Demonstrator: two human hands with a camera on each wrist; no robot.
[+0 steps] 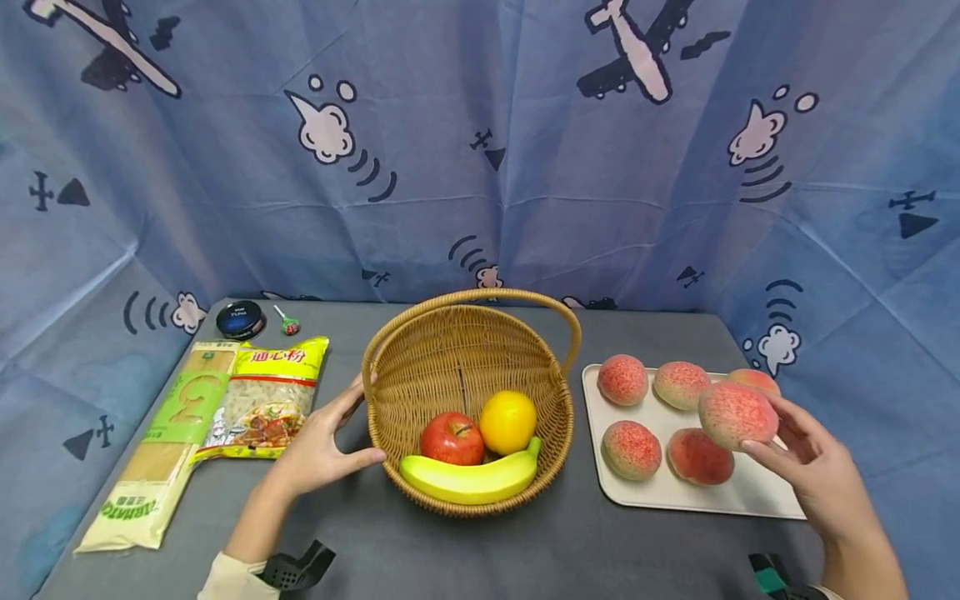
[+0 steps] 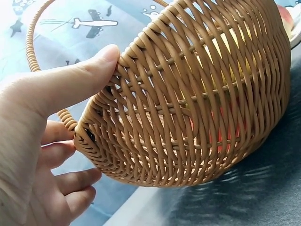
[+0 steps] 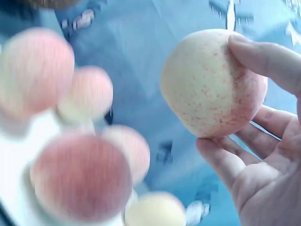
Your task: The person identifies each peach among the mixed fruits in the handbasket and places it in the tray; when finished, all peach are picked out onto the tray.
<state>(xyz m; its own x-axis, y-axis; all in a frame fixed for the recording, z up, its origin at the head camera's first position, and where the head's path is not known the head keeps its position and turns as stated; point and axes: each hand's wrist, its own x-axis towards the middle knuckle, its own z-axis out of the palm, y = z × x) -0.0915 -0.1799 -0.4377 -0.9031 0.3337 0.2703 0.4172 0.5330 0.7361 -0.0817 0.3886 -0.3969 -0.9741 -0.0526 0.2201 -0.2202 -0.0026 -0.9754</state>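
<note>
A wicker basket [image 1: 465, 367] with an arched handle stands mid-table, its opening facing me. Inside it are a red apple [image 1: 452, 438], an orange [image 1: 507, 422] and a banana [image 1: 471, 477]. At the basket's left side, my left hand [image 1: 330, 442] holds it, thumb [image 2: 101, 63] on the rim and fingers near the handle's base. My right hand [image 1: 821, 467] grips a peach [image 1: 738, 415] between thumb and fingers, raised over the tray [image 1: 622, 493]. In the right wrist view the held peach [image 3: 211, 84] appears apart from the others. Several more peaches [image 1: 632, 450] lie on the tray.
To the left lie a long noodle pack [image 1: 161, 433] and a yellow-edged pasta bag [image 1: 266, 400]. Behind them sit a dark round tin [image 1: 240, 319] and a lollipop [image 1: 288, 325]. A blue patterned curtain [image 1: 450, 167] hangs around the table's back and sides.
</note>
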